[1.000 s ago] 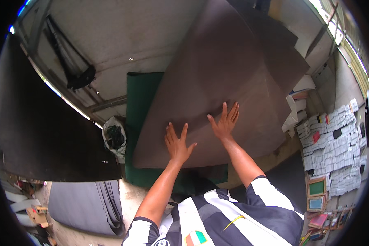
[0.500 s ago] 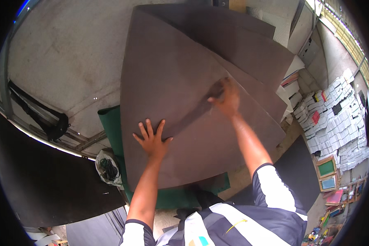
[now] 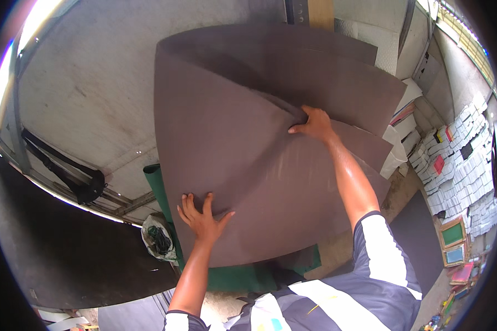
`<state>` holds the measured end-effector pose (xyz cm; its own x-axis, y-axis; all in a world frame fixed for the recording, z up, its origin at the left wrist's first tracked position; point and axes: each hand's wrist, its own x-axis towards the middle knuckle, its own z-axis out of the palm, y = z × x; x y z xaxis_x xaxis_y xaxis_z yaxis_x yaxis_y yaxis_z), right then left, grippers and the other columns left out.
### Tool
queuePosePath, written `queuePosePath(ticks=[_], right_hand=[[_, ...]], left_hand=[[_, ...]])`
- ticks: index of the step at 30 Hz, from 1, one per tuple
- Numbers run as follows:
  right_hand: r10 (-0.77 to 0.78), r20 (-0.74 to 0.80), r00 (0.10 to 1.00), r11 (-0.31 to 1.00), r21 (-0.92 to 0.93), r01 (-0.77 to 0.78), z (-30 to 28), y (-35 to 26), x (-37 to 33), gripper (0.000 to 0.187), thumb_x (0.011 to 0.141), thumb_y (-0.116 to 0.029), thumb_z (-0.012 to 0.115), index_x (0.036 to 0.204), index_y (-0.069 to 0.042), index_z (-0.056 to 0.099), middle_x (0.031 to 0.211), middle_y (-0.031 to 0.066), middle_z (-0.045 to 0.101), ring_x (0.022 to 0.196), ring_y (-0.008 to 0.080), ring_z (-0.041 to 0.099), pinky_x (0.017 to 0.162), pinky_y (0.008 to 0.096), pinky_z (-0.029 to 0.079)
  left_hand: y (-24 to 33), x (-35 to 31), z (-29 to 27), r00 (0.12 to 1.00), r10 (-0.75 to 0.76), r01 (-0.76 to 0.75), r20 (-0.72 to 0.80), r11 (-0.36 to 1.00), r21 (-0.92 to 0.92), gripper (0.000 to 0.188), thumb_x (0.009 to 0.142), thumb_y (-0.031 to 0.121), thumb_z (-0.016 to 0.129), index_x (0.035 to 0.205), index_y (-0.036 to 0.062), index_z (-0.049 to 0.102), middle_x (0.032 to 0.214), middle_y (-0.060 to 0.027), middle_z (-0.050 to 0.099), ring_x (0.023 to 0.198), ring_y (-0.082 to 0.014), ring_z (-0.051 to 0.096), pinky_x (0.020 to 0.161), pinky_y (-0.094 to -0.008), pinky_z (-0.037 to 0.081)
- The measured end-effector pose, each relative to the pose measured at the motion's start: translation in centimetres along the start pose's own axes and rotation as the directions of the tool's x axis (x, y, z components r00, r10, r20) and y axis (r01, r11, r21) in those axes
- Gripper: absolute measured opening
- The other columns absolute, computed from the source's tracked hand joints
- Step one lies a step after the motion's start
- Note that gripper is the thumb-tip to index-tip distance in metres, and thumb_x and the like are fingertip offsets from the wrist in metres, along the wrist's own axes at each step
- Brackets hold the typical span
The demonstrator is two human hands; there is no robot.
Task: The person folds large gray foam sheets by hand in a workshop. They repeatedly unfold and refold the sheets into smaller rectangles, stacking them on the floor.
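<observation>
The large brown sheet [image 3: 221,132] lies directly beneath both grips and extends past them on the far side; its upper layer ends in a diagonal edge, and further brown layers fan out beyond that edge at the upper right. The left grip [image 3: 204,225] rests on the near left part of the sheet; its fingers are spread, with the tips bent against the surface. The right grip [image 3: 318,126] is at the diagonal edge, with the thumb on the upper face and the fingers at the edge; whether the edge is pinched cannot be told.

A green sheet [image 3: 240,278] lies under the brown sheet and shows along its near and left sides; a white bag [image 3: 169,254] with dark contents stands just beside it. The right forearm [image 3: 349,168] covers part of the brown sheet; loose white papers [image 3: 393,149] lie close to its right corners. White paper stacks [image 3: 457,165] and a wooden frame with a green panel [image 3: 453,234] stand farther right.

A dark strip [image 3: 299,12] at the top bears pale marks, too small to read; the striped shirt [image 3: 342,300] shows a coloured emblem, indistinct.
</observation>
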<state>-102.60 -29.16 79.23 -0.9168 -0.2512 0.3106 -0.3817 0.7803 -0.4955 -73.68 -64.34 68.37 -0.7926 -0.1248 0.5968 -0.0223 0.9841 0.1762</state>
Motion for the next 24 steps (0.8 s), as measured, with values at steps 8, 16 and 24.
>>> queuePosePath(ticks=[8,16,24], right_hand=[[-0.606,-0.356,0.711,0.569,0.43,0.701,-0.6,-16.6,-4.2,0.058,0.055,-0.046,0.095,0.069,-0.005,0.056,0.061,0.0109,0.055,0.055,0.0295,0.055,0.055,0.0411,0.042],[-0.662,-0.236,0.712,0.739,-0.044,0.672,-2.0,-20.2,-8.5,0.088,0.054,-0.056,0.091,0.121,-0.007,0.062,0.113,0.0136,0.067,0.103,0.0358,0.064,0.09,0.0485,0.048],[-0.409,-0.372,0.833,0.903,-0.294,0.312,-8.9,-13.5,-19.1,0.094,0.05,-0.041,0.096,0.13,-0.009,0.059,0.124,0.0129,0.062,0.118,0.0371,0.058,0.104,0.0521,0.044]], left_hand=[[12.9,15.3,-18.1,0.811,0.58,-0.565,0.082,0.739,0.367,0.106,0.063,0.047,0.089,0.152,0.0126,0.042,0.149,-0.0071,0.049,0.143,-0.0319,0.039,0.118,-0.0633,0.02],[4.2,16.0,-23.7,0.938,0.344,-0.339,0.046,0.876,0.344,0.065,0.052,0.05,0.092,0.096,0.0108,0.064,0.09,-0.0021,0.065,0.09,-0.0225,0.061,0.083,-0.0388,0.043],[-5.0,11.1,-32.8,0.865,0.432,-0.312,-0.257,0.862,0.401,0.062,0.055,0.057,0.088,0.085,0.0078,0.066,0.081,-0.0023,0.066,0.082,-0.0229,0.062,0.083,-0.0378,0.042]])
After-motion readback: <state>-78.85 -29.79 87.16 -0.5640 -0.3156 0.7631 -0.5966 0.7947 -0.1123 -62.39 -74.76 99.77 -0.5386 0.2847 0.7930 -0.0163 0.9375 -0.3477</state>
